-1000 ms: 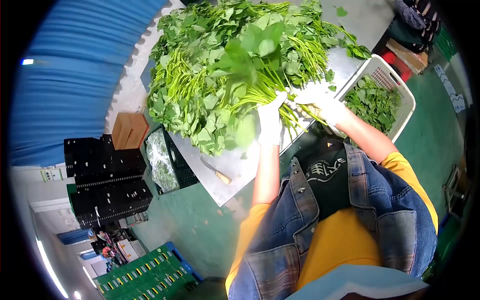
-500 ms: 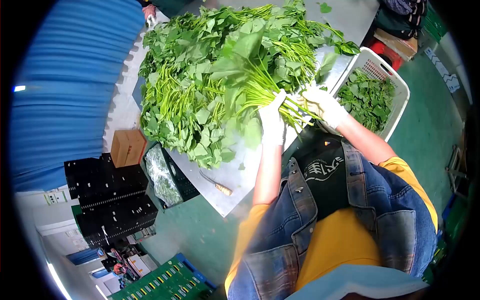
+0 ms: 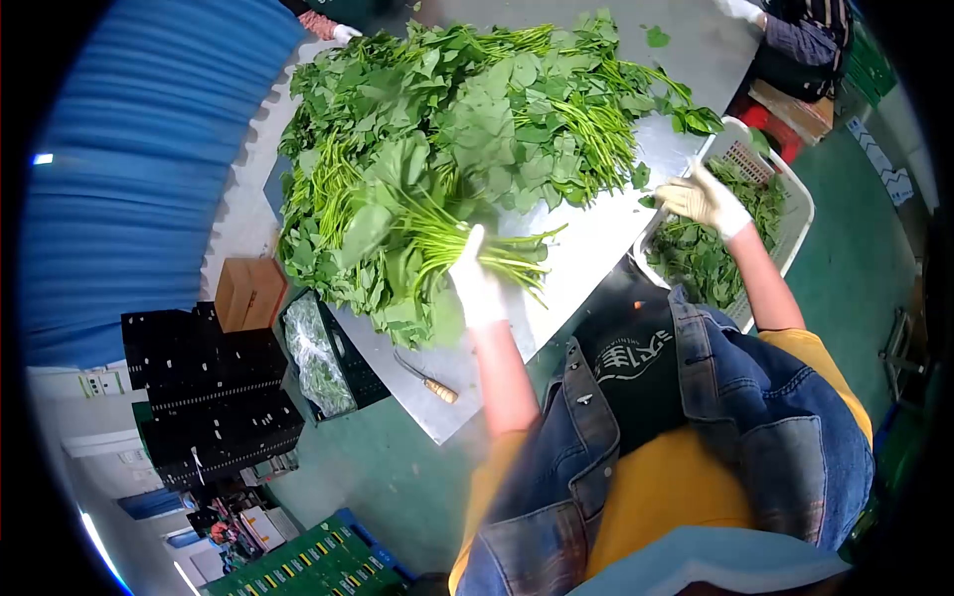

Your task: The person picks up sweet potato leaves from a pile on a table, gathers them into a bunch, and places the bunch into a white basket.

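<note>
My left hand, in a white glove, is closed round a bunch of leafy green stems, with leaves pointing left and stem ends right. My right hand, also gloved, is above the near side of a white basket that holds green leaves. Its fingers point left and look apart, with a small leaf near the tips. A large heap of leafy greens covers much of the metal table. A curved knife with a wooden handle lies at the table's near corner.
Two other people's gloved hands show at the top, one by the heap, another at the right. A cardboard box, black crates and a crate with a plastic-wrapped bundle stand left of the table.
My left hand has moved left with the bunch, away from my right hand. My right hand has let go of the stems and moved right, over the basket. Other people's hands have come further into view.
</note>
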Motion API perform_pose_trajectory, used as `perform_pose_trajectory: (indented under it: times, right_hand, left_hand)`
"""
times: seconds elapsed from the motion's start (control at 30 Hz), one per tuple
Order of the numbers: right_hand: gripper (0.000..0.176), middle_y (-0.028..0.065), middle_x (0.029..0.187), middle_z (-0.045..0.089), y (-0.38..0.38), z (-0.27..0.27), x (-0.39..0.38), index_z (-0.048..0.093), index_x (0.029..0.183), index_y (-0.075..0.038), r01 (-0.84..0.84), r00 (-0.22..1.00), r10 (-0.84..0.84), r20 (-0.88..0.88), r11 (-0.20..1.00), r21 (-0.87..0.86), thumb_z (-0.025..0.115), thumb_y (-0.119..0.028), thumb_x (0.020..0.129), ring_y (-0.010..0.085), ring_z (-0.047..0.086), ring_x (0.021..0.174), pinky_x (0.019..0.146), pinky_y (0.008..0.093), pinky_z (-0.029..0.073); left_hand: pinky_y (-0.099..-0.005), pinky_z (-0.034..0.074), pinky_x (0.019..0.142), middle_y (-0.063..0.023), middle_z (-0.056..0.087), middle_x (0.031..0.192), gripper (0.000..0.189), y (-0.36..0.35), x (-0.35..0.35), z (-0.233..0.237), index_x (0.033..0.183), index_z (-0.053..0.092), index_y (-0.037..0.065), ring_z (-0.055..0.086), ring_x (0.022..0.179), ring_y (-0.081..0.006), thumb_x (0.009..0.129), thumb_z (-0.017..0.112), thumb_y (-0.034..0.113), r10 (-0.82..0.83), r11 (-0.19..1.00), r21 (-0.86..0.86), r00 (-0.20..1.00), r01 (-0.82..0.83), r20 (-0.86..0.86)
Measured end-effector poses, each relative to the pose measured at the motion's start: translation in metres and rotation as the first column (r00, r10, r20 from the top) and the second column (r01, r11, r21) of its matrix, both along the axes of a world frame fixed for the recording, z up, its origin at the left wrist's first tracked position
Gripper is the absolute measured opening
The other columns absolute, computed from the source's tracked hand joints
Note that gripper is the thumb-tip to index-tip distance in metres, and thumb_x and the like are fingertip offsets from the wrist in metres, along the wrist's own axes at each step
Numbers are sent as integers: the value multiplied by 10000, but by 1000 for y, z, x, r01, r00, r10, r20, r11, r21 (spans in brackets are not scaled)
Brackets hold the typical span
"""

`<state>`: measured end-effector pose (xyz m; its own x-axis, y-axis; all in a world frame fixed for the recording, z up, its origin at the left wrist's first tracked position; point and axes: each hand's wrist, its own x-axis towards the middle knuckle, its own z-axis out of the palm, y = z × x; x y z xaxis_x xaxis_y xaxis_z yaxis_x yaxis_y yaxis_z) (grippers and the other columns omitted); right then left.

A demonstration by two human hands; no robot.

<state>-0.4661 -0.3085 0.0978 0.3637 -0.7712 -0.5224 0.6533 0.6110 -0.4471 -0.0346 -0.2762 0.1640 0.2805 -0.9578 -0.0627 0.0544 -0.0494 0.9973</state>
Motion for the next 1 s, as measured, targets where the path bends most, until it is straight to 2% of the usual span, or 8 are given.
perform_pose_trajectory:
  times: [0.03, 0.07, 0.17, 0.33, 0.67, 0.87, 0.93, 1.0]
  right_hand:
    - [669, 227, 1269, 509, -15, 7, 23, 434, 1265, 44, -136, 975, 106, -195, 979, -153, 621, -448, 852, 277, 574, 1103, 878, 365, 505]
    - [383, 110, 1067, 644, -25, 43, 58, 577, 1129, -10, -97, 880, 1, -475, 979, -177, 582, -320, 904, 150, 639, 817, 640, 229, 504]
    - [332, 52, 780, 669, -101, 6, 94, 671, 1004, -16, -264, 350, -230, -908, 906, -331, 636, -302, 841, 111, 573, 595, 566, 264, 442]
    - [210, 119, 737, 674, -146, 12, 117, 697, 818, -53, -553, -191, -499, -845, 766, -327, 679, -248, 741, 222, 631, 659, 660, 347, 481]
    - [150, -9, 800, 559, -83, 110, 160, 626, 894, -22, -205, 478, -651, -590, 570, -795, 685, -104, 782, 74, 485, 709, 646, 229, 413]
    - [141, -13, 811, 549, -76, 127, 165, 615, 920, -26, 34, 444, -818, -367, 424, -905, 668, -53, 792, 65, 472, 691, 653, 210, 414]
    - [153, -14, 800, 556, -100, 103, 159, 610, 929, -22, -249, 280, -848, -450, 389, -887, 668, -63, 793, 62, 478, 685, 644, 219, 420]
    - [179, -8, 775, 560, -104, 89, 160, 612, 943, -17, -246, 505, -540, -674, 658, -712, 672, -73, 784, 66, 491, 689, 648, 229, 431]
  left_hand:
    - [-328, 505, 678, -74, 604, 893, 209, 8, -33, 61, 1061, 562, 66, 599, 765, -196, 864, 621, 99, 93, 979, 204, 888, 1, -451]
    - [-328, 505, 678, -74, 604, 893, 209, 6, -29, 48, 1061, 562, 66, 599, 765, -196, 864, 621, 99, 98, 980, 197, 887, -8, -451]
    - [-331, 517, 728, -78, 575, 935, 326, 6, -14, 11, 1097, 542, 22, 572, 879, -201, 792, 638, -40, 199, 974, 205, 791, -95, -579]
    - [-309, 512, 718, -83, 577, 908, 311, 25, -4, 33, 1090, 538, 1, 602, 758, -200, 798, 642, -23, 249, 965, 220, 777, -145, -578]
    - [-308, 482, 817, -158, 613, 1049, 489, 31, -15, 60, 1256, 435, -35, 607, 917, -223, 812, 629, 28, 183, 983, 116, 747, -141, -639]
    - [-340, 507, 854, -124, 609, 955, 457, 21, -11, 37, 1279, 443, -29, 605, 880, -200, 847, 589, 8, 105, 994, 67, 726, -81, -680]
    - [-346, 500, 875, -99, 603, 892, 431, 19, -8, 28, 1263, 460, -27, 603, 878, -198, 853, 588, 15, 63, 998, 63, 576, -20, -815]
    - [-362, 492, 897, -81, 593, 837, 361, 22, -19, 40, 1205, 501, -14, 603, 893, -211, 855, 585, 14, 121, 992, 119, 578, -41, -807]
